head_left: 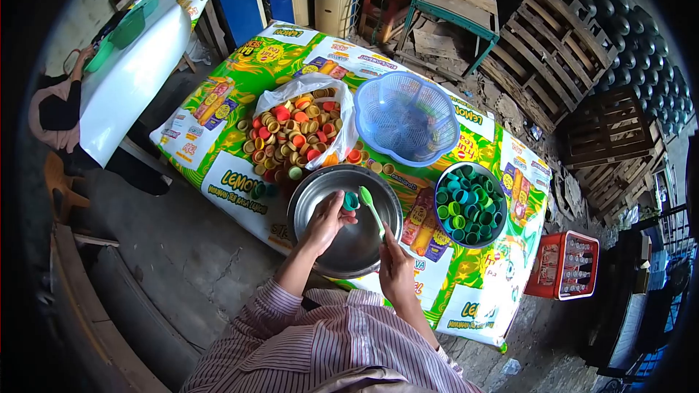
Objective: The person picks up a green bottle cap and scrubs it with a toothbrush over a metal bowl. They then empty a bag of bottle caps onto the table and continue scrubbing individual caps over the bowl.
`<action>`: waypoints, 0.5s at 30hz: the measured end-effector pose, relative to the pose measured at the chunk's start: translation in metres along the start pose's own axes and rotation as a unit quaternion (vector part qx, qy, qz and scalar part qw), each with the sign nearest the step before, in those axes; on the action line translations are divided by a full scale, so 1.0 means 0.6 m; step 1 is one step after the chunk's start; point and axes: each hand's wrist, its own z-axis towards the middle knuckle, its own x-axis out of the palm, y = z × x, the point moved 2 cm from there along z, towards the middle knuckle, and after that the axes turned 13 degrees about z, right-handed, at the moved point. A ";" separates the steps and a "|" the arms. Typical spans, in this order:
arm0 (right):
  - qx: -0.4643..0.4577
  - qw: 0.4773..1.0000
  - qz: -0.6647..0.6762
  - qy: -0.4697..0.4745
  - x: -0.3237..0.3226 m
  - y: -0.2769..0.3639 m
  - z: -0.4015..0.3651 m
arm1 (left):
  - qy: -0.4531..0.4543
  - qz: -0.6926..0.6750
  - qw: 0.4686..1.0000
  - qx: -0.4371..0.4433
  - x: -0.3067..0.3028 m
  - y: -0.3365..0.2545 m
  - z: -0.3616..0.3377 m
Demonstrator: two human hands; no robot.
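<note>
Over a round metal basin (pixel 331 244), my left hand (pixel 325 224) pinches a teal bottle cap (pixel 351 201) between thumb and fingers. My right hand (pixel 395 266) grips the handle of a green toothbrush (pixel 370 211), its head raised close beside the cap. To the right stands a bowl (pixel 473 242) heaped with green and teal bottle caps (pixel 470 204). Behind the basin, a white plastic bag (pixel 345 105) lies spread with many yellow, orange and red caps (pixel 298 131) spilling out of it. Some of these caps reach the basin's rim.
A blue plastic colander (pixel 408 116) sits at the table's far side. The table wears a printed green and yellow cover (pixel 473 276). A red crate of bottles (pixel 561 266) stands on the floor at right, wooden pallets (pixel 550 36) behind. Another person (pixel 58 113) sits at a white-covered table, far left.
</note>
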 end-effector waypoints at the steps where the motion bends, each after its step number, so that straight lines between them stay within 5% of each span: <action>1: -0.019 1.000 0.005 0.024 0.003 0.004 -0.001 | -0.008 -0.025 1.000 -0.007 0.007 -0.008 -0.003; 8: 0.034 0.999 0.011 0.018 -0.006 0.001 0.006 | -0.036 -0.024 0.999 0.009 0.013 -0.015 -0.016; 10: 0.019 0.997 0.009 0.079 -0.001 0.013 0.004 | -0.035 -0.036 0.999 0.014 0.012 -0.014 -0.021; 15: -0.011 0.999 0.012 0.040 -0.011 0.006 0.014 | -0.053 -0.026 0.998 0.033 0.003 -0.015 -0.027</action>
